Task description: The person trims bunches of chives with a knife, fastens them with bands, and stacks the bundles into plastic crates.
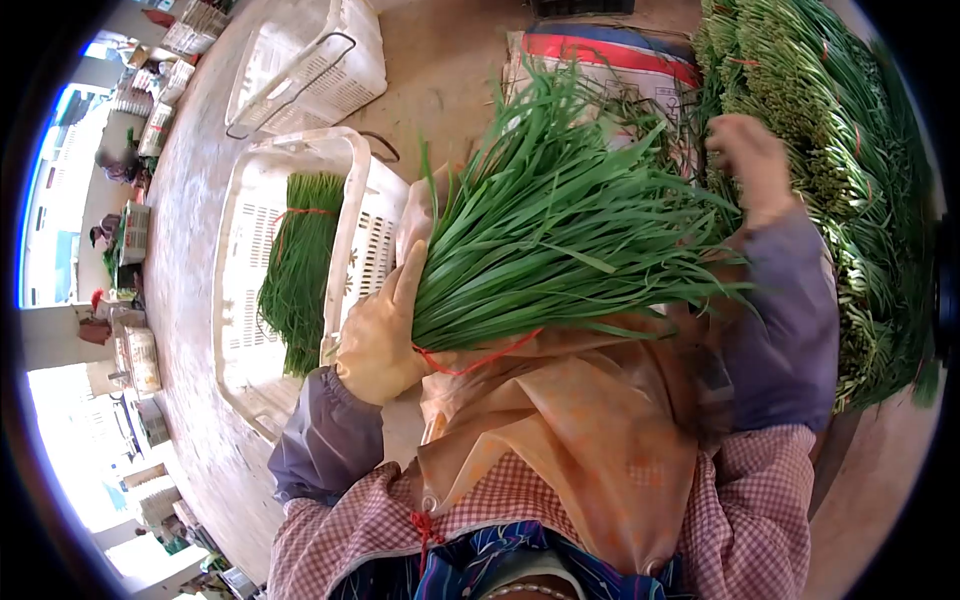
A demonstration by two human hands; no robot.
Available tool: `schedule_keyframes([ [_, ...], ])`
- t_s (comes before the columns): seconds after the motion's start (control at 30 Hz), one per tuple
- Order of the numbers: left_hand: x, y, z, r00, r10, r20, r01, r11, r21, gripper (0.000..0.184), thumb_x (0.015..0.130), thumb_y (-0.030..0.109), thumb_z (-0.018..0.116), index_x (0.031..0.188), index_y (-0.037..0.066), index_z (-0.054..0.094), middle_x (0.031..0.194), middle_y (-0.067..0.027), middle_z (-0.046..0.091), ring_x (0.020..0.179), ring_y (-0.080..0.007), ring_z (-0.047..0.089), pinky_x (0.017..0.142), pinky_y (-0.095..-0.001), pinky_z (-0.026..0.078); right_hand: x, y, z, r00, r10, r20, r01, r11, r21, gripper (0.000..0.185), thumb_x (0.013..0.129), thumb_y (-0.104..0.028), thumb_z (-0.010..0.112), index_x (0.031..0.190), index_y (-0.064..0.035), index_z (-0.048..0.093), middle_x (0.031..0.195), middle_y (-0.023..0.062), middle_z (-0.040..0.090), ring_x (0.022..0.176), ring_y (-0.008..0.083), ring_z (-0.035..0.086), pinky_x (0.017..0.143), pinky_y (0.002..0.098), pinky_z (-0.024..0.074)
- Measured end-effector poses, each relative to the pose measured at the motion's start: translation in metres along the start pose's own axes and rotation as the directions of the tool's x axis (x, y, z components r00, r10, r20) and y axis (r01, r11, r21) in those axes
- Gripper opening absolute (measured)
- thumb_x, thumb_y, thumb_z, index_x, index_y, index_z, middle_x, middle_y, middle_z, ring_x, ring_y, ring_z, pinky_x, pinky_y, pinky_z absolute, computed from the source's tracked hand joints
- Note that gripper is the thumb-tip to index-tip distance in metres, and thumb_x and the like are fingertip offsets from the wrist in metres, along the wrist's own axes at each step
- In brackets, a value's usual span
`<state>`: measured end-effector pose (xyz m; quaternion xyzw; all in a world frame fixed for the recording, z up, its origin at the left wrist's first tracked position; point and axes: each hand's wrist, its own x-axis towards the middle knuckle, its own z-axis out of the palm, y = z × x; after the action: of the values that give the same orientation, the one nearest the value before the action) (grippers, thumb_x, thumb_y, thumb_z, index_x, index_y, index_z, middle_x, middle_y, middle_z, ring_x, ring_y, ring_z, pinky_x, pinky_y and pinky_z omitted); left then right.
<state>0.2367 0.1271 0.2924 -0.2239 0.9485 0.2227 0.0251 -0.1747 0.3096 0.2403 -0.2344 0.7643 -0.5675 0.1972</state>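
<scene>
A large bunch of green garlic chives [570, 240] lies across my lap on an orange-brown apron [590, 410]. My left hand [380, 340], in a pale yellow glove, is closed on the left end of the bunch, with one finger extended along it. A red tie [480, 365] shows at the bunch's lower edge, near that hand. My right hand [752, 165] is raised to the right of the bunch, beside a tall stack of chives [800, 110]. Its fingers look curled but are smeared by motion, and nothing can be made out in them.
To the left stands a white plastic basket [240, 330] with a red-tied chive bundle [305, 270] inside. Behind it is another white basket [310, 65] with a metal handle. A printed sack [610, 65] with loose leaves lies ahead. People and more baskets are far left.
</scene>
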Motion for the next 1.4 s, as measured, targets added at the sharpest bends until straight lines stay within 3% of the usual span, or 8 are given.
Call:
schedule_keyframes([
  [0.2,0.000,0.016,0.007,0.998,-0.046,-0.033,0.050,0.991,0.124,0.119,0.064,0.037,0.086,0.154,0.000,0.017,0.130,-0.0238,0.053,0.102,-0.0398,0.062,0.081,-0.0480,0.052,-0.100,-0.073,0.024,0.758,-0.272,0.592,0.347,0.938,-0.013,0.025,0.093,-0.028,0.067,0.099,-0.0031,0.068,0.078,0.0060,0.067,0.070,0.0168,0.062,0.063,0.0305,0.0491],
  [0.37,-0.005,0.025,0.014,0.992,-0.047,-0.118,0.065,0.986,0.154,0.119,0.063,0.031,0.086,0.155,0.003,0.016,0.130,-0.0247,0.053,0.104,-0.0420,0.061,0.086,-0.0473,0.051,-0.123,-0.031,0.092,0.750,-0.487,0.448,0.602,0.782,-0.159,0.018,0.091,-0.019,0.070,0.097,-0.0015,0.067,0.076,0.0139,0.062,0.066,0.0289,0.061,0.063,0.0332,0.0497],
  [0.67,-0.010,0.016,-0.003,0.959,0.082,-0.271,0.018,0.937,0.348,0.098,0.069,0.020,0.078,0.152,0.004,0.029,0.127,-0.0192,0.053,0.107,-0.0366,0.058,0.090,-0.0469,0.045,-0.086,-0.016,0.046,0.996,0.056,0.062,-0.072,0.952,0.299,0.012,0.095,-0.008,0.061,0.101,-0.0014,0.068,0.077,0.0078,0.066,0.068,0.0205,0.062,0.065,0.0310,0.0512],
  [0.77,-0.002,0.006,-0.004,0.966,0.052,-0.251,0.071,0.888,0.455,0.099,0.066,0.017,0.078,0.151,0.002,0.029,0.130,-0.0188,0.051,0.115,-0.0367,0.054,0.094,-0.0482,0.044,-0.068,0.008,0.035,0.878,-0.468,-0.104,0.398,0.832,-0.385,0.016,0.094,-0.007,0.061,0.107,-0.0013,0.067,0.086,0.0109,0.068,0.078,0.0234,0.065,0.073,0.0326,0.0523],
  [0.87,0.000,0.004,0.012,0.962,0.027,-0.272,0.110,0.872,0.477,0.100,0.066,0.017,0.077,0.152,0.002,0.029,0.132,-0.0193,0.050,0.116,-0.0376,0.053,0.094,-0.0487,0.043,-0.098,-0.028,0.040,0.787,-0.602,-0.138,0.429,0.693,-0.580,0.020,0.093,-0.006,0.062,0.112,-0.0025,0.065,0.097,0.0126,0.070,0.089,0.0253,0.067,0.083,0.0340,0.0519],
  [0.97,0.003,0.010,0.016,0.959,0.021,-0.284,0.117,0.880,0.460,0.100,0.064,0.011,0.074,0.152,0.002,0.028,0.134,-0.0196,0.048,0.116,-0.0381,0.052,0.096,-0.0482,0.042,-0.138,-0.062,0.066,0.840,-0.537,0.082,0.541,0.816,-0.203,0.023,0.089,-0.009,0.069,0.112,-0.0071,0.066,0.096,0.0124,0.071,0.082,0.0274,0.068,0.072,0.0352,0.0545],
  [1.0,0.003,0.012,0.017,0.956,0.018,-0.292,0.122,0.882,0.455,0.100,0.064,0.010,0.074,0.152,0.002,0.028,0.134,-0.0197,0.048,0.116,-0.0380,0.052,0.096,-0.0482,0.042,-0.138,-0.063,0.082,0.670,-0.719,0.182,0.742,0.648,-0.171,0.025,0.086,-0.011,0.072,0.110,-0.0097,0.066,0.088,0.0103,0.069,0.073,0.0275,0.067,0.064,0.0368,0.0539],
  [1.4,-0.006,0.002,0.035,0.929,0.013,-0.370,0.144,0.907,0.395,0.109,0.057,0.006,0.074,0.154,0.006,0.024,0.145,-0.0221,0.042,0.121,-0.0409,0.049,0.100,-0.0512,0.038,-0.165,-0.046,0.166,0.508,-0.730,0.456,0.837,0.295,-0.461,0.010,0.082,-0.018,0.061,0.089,-0.0129,0.057,0.065,0.0012,0.051,0.058,0.0181,0.057,0.056,0.0362,0.0476],
])
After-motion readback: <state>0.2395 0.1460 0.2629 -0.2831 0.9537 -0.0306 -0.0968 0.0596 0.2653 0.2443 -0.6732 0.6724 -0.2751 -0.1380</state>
